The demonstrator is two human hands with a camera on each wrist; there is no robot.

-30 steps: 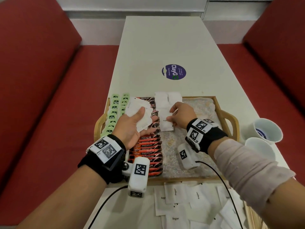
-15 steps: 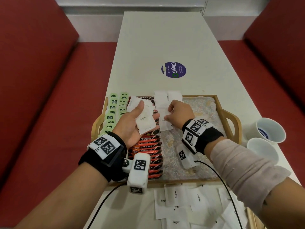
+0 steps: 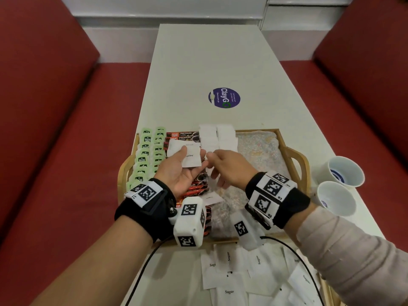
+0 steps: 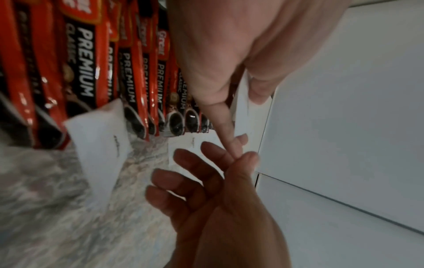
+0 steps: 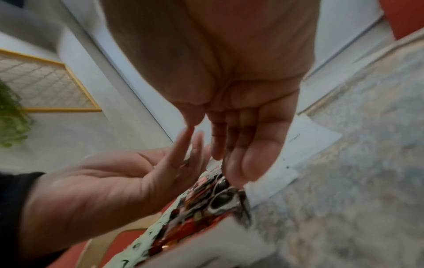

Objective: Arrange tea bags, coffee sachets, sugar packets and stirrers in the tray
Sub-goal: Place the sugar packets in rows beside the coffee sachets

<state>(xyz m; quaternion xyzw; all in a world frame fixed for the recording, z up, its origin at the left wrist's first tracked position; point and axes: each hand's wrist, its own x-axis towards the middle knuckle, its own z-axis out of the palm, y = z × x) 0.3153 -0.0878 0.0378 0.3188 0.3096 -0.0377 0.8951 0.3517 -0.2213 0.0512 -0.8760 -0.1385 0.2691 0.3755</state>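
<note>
Tea bags [image 3: 146, 155]: green, two overlapping columns along the left side of the tray [image 3: 295, 160]; settled, not my concern now.
Coffee sachets [image 3: 194, 191]: red-black sticks in a column next rightward, long axes across the tray, partly under my left palm.
Left hand [image 3: 178, 173]: palm up over the coffee column, thumb and fingers curled round a small fan of sugar packets [image 3: 187, 155]; the top one reads "Sugar", its long axis running roughly toward me and away.
Gap: my right fingertips are just beside the fan's right edge, touching or nearly so; I cannot tell which.
Right hand [image 3: 229, 168]: palm down, fingers loosely extended, holding nothing that I can see; the nearer hand to the sugar column.
Sugar column [image 3: 217, 138]: white packets in two overlapping rows, just beyond and below my right fingers; one packet lies loose on the patterned liner [image 3: 256, 155] by the coffee.
Next move, I judge: pull one packet rightward off the fan, set it at the column's near end.
Loose sugar packets [image 3: 229, 274]: heaped on the table [image 3: 209, 62] nearside of the tray.
</note>
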